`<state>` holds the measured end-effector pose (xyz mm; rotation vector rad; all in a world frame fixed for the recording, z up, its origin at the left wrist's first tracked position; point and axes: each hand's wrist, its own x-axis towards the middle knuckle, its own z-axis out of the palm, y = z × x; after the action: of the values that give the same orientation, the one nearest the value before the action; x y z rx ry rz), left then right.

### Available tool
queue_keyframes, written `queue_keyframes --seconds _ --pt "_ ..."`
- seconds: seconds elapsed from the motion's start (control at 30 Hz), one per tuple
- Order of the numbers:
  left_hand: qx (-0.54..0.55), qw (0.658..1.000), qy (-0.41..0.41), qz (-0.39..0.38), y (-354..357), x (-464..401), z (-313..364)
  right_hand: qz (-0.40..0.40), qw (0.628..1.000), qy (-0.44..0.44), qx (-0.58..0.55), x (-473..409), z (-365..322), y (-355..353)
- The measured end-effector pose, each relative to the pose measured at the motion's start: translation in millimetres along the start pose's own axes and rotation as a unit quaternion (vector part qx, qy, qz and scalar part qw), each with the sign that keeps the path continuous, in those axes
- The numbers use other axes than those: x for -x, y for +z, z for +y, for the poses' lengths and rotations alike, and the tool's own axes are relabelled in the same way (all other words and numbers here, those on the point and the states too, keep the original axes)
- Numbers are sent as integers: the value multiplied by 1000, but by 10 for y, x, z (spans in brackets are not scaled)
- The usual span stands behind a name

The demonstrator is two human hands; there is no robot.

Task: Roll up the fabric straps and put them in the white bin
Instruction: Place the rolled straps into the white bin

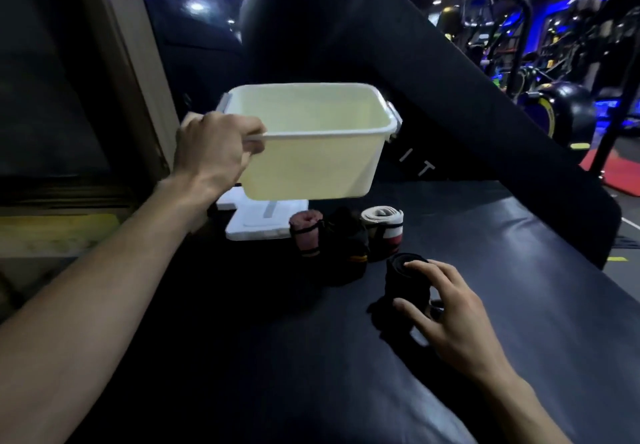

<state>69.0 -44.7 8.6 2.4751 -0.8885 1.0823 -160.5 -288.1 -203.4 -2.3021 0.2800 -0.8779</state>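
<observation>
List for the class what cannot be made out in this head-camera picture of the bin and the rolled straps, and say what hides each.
- White bin floor: head view, hidden by its near wall.
- White lid: far part covered by the lifted bin.
- Left hand fingertips: curled over the bin's rim, out of sight.
- Black roll under the right hand: edges lost against the dark bench.
- Middle dark roll: dim and blurred.
</observation>
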Motion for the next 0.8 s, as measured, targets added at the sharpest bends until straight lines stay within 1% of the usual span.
queue_keyframes --seconds 0.1,0.23,0.37,0.43,0.53,0.63,0.7,0.8 --pt "5 1000 -12 -17 -494 447 -166 18 1000 4 11 1 -113 -28" --pt "-14 995 -50 -87 -839 1111 -384 42 999 18 13 16 -307 -261" --pt "62 990 -87 -96 -979 1621 -532 93 995 -9 -31 -132 -709 -668" --pt "102 986 -102 -89 -1038 1778 -568 100 993 -22 -57 -235 -995 -857" --pt "133 981 -89 -108 -1071 1950 -589 100 991 -43 -79 -352 -1399 -1016" --pt "140 980 -63 -128 -989 2044 -537 57 992 -52 -97 -452 -1729 -988" --pt "149 976 -60 -146 -898 2063 -487 -1 995 -56 -83 -579 -1883 -861" --pt "155 968 -62 -190 -771 2024 -564 -113 989 -64 -74 -795 -2053 -551"
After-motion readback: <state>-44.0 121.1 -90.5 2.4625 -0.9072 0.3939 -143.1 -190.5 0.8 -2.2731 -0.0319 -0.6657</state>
